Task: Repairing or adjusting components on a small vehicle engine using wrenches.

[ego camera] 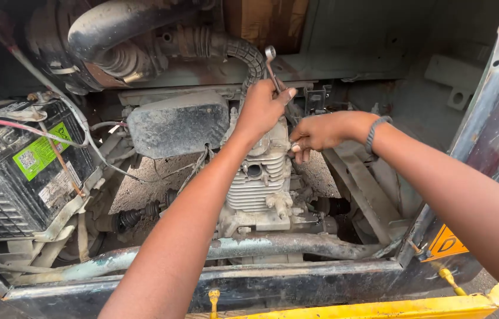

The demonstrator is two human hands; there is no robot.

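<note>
My left hand (261,108) is closed around a metal wrench (271,64) whose ring end sticks up above my fingers. It sits just above the top of a small finned engine (255,183) in an open vehicle bay. My right hand (315,132) reaches in from the right, a dark band on its wrist. Its fingers curl against the upper right side of the engine, beside my left hand. What the right fingers press on is hidden.
A black battery (7,171) with a green label and red cable sits at the left. A ribbed black hose (248,54) and a large dark pipe (119,26) run above. A dusty metal cover (175,123) lies left of the engine. A rusty frame bar (273,245) crosses in front.
</note>
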